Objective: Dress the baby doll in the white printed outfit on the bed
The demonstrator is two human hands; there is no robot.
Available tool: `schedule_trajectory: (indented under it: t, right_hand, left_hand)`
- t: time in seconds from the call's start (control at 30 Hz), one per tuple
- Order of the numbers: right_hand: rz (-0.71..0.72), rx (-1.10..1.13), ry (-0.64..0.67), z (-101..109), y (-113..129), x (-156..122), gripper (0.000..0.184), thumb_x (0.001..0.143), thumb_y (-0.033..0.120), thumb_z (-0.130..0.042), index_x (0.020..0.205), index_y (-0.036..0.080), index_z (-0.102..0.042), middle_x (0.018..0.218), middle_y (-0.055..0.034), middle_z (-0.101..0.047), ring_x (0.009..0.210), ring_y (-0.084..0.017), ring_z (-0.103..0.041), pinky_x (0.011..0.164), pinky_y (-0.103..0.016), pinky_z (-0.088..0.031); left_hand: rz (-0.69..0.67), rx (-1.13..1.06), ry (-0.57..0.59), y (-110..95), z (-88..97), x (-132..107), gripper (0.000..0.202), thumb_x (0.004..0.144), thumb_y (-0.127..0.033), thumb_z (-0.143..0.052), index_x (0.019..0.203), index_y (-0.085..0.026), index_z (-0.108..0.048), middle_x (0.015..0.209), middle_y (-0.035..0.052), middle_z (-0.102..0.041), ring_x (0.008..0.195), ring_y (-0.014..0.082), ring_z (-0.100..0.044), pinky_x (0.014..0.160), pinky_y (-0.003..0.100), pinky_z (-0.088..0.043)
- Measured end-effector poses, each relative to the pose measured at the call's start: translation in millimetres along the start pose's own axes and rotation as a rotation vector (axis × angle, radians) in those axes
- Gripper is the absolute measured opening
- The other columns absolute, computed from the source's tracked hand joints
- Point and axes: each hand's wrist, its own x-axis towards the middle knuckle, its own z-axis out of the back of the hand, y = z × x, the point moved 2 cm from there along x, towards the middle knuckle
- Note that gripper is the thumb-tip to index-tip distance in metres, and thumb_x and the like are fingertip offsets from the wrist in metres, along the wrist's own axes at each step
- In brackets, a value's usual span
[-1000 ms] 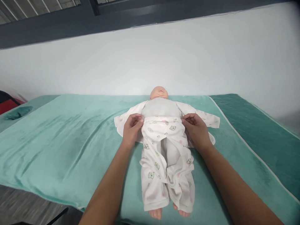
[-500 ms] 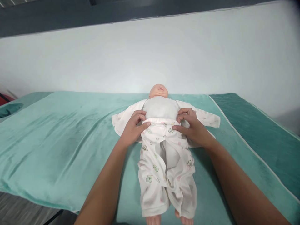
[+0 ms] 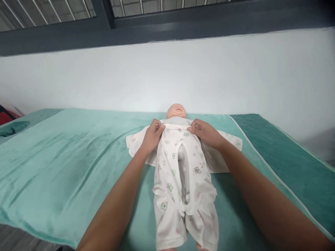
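A baby doll (image 3: 176,111) lies on its back, head toward the wall, feet toward me. It wears white baby trousers (image 3: 167,174) with small printed animals and an open gap at the crotch. The waistband sits high on its chest. My left hand (image 3: 154,135) pinches the waistband at its left end, and my right hand (image 3: 202,131) pinches it at the right end. Under the doll a white baby jacket (image 3: 216,162) is spread open, its sleeves out to both sides. Only a strip of the doll's pale torso shows above the waistband.
A green sheet (image 3: 65,167) covers the bed, with a darker green part (image 3: 282,150) at the right. Behind the doll stands a white wall (image 3: 167,76) below a dark window frame (image 3: 167,29). Something red (image 3: 4,118) is at the far left edge.
Both hands have closed on the waistband and drawn it up the doll's torso toward its neck. The crotch gap has stretched longer. The view has tilted up, showing more of the window.
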Motion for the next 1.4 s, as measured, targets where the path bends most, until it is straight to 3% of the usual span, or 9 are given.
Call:
schedule_trajectory:
  t: [0.13,0.23,0.37,0.47,0.57,0.73,1.03,1.2,1.4]
  right_hand:
    - [-0.065,0.387,-0.028,-11,-18,10,0.045,0.077,0.061,-0.066,0.076,0.02,-0.048,0.071,0.002,-0.049,0.063,-0.012,-0.041,0.056,-0.023,-0.033]
    - [-0.113,0.517,-0.097,-17,-23,7,0.045,0.073,0.06,-0.071,0.078,0.019,-0.052,0.076,0.0007,-0.054,0.067,-0.012,-0.046,0.058,-0.023,-0.038]
    - [-0.125,0.374,-0.052,-13,-14,1,0.043,0.074,0.06,-0.07,0.081,0.02,-0.058,0.075,0.0001,-0.056,0.066,-0.013,-0.047,0.058,-0.025,-0.036]
    - [0.011,0.104,-0.04,-6,-3,-2,0.035,0.081,0.054,-0.064,0.076,0.02,-0.056,0.08,-0.0009,-0.056,0.073,-0.015,-0.048,0.065,-0.027,-0.037]
    - [0.139,-0.033,-0.116,-5,3,-2,0.027,0.087,0.046,-0.057,0.078,0.021,-0.055,0.088,-0.0011,-0.058,0.081,-0.016,-0.05,0.072,-0.028,-0.038]
    - [0.023,-0.117,-0.16,-10,1,13,0.026,0.089,0.047,-0.052,0.08,0.022,-0.053,0.068,0.0021,-0.051,0.067,-0.015,-0.046,0.063,-0.028,-0.033]
    - [-0.268,0.331,-0.118,-16,-14,42,0.038,0.074,0.056,-0.067,0.074,0.021,-0.05,0.065,0.0018,-0.052,0.058,-0.013,-0.044,0.053,-0.026,-0.034]
    - [-0.3,0.135,-0.191,-17,-11,26,0.038,0.075,0.057,-0.067,0.078,0.021,-0.056,0.065,0.0023,-0.053,0.058,-0.013,-0.044,0.054,-0.025,-0.032]
    - [-0.216,-0.078,-0.31,-19,-4,8,0.028,0.082,0.046,-0.059,0.075,0.02,-0.056,0.071,0.0012,-0.056,0.067,-0.014,-0.047,0.063,-0.027,-0.035]
  left_hand:
    - [0.021,-0.009,-0.083,9,-6.5,8,0.019,0.09,-0.037,-0.053,0.083,-0.022,-0.043,0.069,-0.005,-0.042,0.066,0.0126,-0.039,0.065,0.025,-0.031]
    - [0.019,0.022,-0.107,11,-7.9,1,0.018,0.09,-0.038,-0.053,0.086,-0.023,-0.045,0.074,-0.0038,-0.047,0.071,0.0137,-0.044,0.069,0.026,-0.035]
    - [-0.108,0.088,-0.036,5,-6.2,-1,0.016,0.092,-0.038,-0.052,0.092,-0.023,-0.054,0.094,0.0023,-0.059,0.09,0.0182,-0.053,0.083,0.03,-0.039]
    - [-0.212,0.13,0.028,0,-4.8,3,0.017,0.093,-0.037,-0.049,0.09,-0.022,-0.056,0.114,0.0056,-0.061,0.109,0.0211,-0.052,0.093,0.031,-0.038]
    - [-0.134,0.186,0.052,0,-2.6,11,0.019,0.094,-0.04,-0.047,0.092,-0.023,-0.055,0.098,0.0024,-0.064,0.09,0.0192,-0.056,0.081,0.03,-0.039]
    - [-0.029,0.207,0.047,2,2.9,32,0.017,0.091,-0.037,-0.049,0.083,-0.022,-0.052,0.065,-0.0037,-0.051,0.063,0.0152,-0.045,0.064,0.027,-0.032]
    - [0.069,0.245,-0.039,5,-8.3,49,0.014,0.089,-0.024,-0.051,0.075,-0.021,-0.049,0.064,-0.0022,-0.05,0.064,0.0156,-0.045,0.064,0.028,-0.03]
    - [0.111,0.364,0.019,4,-10.4,37,0.016,0.09,-0.034,-0.052,0.079,-0.022,-0.052,0.07,-0.0017,-0.058,0.067,0.0155,-0.05,0.063,0.026,-0.031]
    - [0.173,0.461,-0.049,5,-2.4,24,0.021,0.088,-0.041,-0.052,0.079,-0.023,-0.053,0.066,-0.0019,-0.056,0.064,0.0157,-0.048,0.06,0.026,-0.031]
